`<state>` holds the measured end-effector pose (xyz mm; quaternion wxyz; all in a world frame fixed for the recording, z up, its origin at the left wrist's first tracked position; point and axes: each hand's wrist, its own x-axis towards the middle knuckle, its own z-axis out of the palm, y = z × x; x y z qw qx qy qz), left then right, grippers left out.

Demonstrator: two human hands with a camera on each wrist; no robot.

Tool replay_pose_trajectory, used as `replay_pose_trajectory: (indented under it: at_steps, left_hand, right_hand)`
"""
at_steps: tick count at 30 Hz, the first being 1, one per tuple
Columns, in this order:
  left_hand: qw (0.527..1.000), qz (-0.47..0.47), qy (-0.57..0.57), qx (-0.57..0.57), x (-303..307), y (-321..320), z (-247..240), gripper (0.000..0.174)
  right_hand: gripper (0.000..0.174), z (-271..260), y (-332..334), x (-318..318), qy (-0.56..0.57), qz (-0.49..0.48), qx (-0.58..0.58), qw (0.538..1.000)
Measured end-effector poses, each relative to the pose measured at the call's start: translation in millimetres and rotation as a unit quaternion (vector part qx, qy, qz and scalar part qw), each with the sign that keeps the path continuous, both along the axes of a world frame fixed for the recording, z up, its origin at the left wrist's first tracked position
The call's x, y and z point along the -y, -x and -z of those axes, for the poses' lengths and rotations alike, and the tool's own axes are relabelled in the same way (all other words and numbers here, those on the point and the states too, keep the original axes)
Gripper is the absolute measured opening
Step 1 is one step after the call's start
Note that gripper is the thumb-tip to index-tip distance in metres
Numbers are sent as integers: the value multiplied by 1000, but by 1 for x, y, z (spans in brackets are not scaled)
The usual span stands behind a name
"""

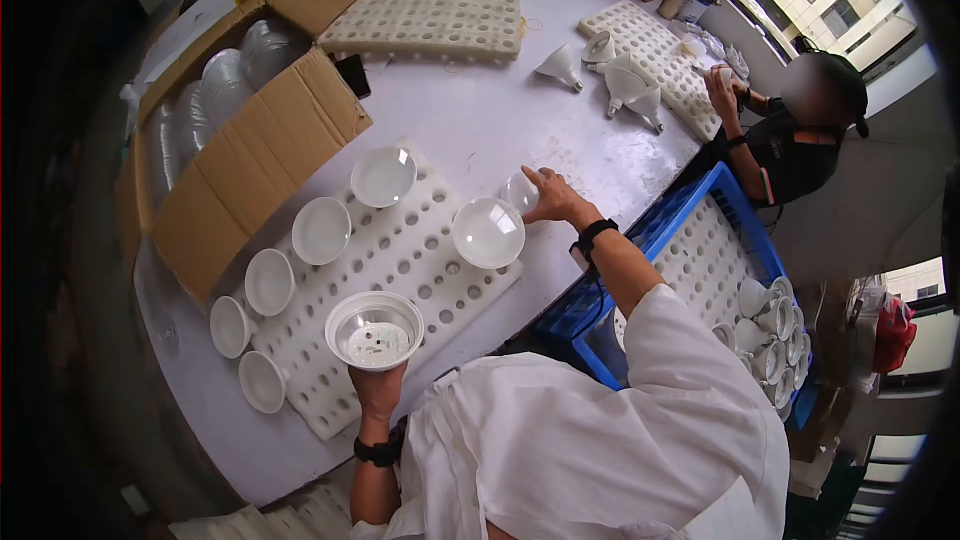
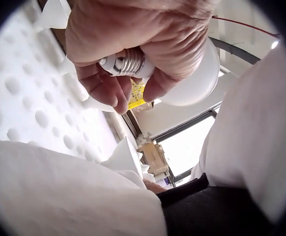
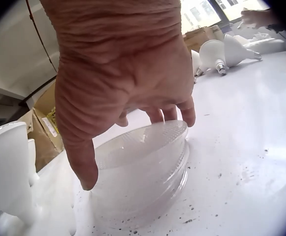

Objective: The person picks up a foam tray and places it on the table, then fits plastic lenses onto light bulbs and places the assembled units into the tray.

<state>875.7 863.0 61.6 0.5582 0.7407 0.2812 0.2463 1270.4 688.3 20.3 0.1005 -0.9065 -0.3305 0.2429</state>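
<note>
My left hand (image 1: pixel 378 392) holds a white lamp housing (image 1: pixel 374 340) upright, its open bowl facing up with small parts on the inner plate. In the left wrist view the fingers surround the metal screw base (image 2: pixel 129 63) under the white body (image 2: pixel 194 81). Over the table, my right hand (image 1: pixel 556 198) grips a clear lens cover (image 3: pixel 138 167), thumb on the near side and fingertips on the far rim. Ridges along the cover's side suggest stacked rims. Beside that hand a lamp with a shiny top (image 1: pixel 489 233) stands in the foam tray (image 1: pixel 400 270).
Several white lamp housings (image 1: pixel 322 231) line the foam tray's far and left edges. A cardboard box (image 1: pixel 260 175) of clear covers stands left. A blue crate (image 1: pixel 660 230) with lamps is at right. Another person (image 1: pixel 800 140) works at the far right near loose lamps (image 1: pixel 628 80).
</note>
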Motion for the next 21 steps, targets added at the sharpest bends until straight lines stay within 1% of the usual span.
replay_pose_trajectory:
  at_steps: [2,4,6,7,8,9,10,11,12,13,14,16,17,19,21]
  left_hand:
    - [998,22,-18,-61,0,-1,-7,32]
    - [998,6,-8,-62,4,-7,-23,33]
    - [998,-10,0,-56,4,-14,-28,34]
    - [998,-3,7,-55,3,-17,-26,34]
    - [998,8,14,-55,2,-20,-25,33]
    - [998,17,15,-58,2,-24,-30,34]
    - [998,18,16,-60,2,-28,-33,34]
    - [996,29,18,-77,2,-32,-35,35]
    - [995,40,19,-92,1,-37,-36,35]
    - [992,60,-37,-103,-1,-40,-35,43]
    - [992,60,-37,-102,-2,-41,-35,43]
    - [993,67,-35,-86,-2,-39,-37,52]
    - [992,74,-30,-96,-5,-35,-33,57]
    - [993,68,-9,-92,-7,-32,-34,56]
    - [994,60,13,-85,-9,-30,-38,55]
  right_hand:
    - [108,2,-8,8,-58,20,-12,998]
    - [106,-9,-10,13,-132,60,4,989]
    - [104,-41,1,10,-232,81,57,968]
    - [104,-61,11,5,-232,74,54,968]
    - [102,-90,28,-2,-289,23,-44,956]
    - [100,-114,47,-8,-341,-25,-141,929]
    - [99,-130,70,-17,-365,-108,-183,906]
    - [100,-146,91,-27,-354,-206,-190,892]
    - [104,-147,108,-38,-357,-283,-185,871]
    - [108,-150,124,-46,-348,-314,-197,861]
    - [108,-155,136,-55,-342,-337,-198,855]
    - [110,-156,151,-68,-335,-368,-224,838]
    - [110,-155,156,-73,-332,-372,-224,837]
    - [111,-154,165,-80,-317,-394,-194,841]
    - [111,-155,171,-85,-305,-395,-199,844]
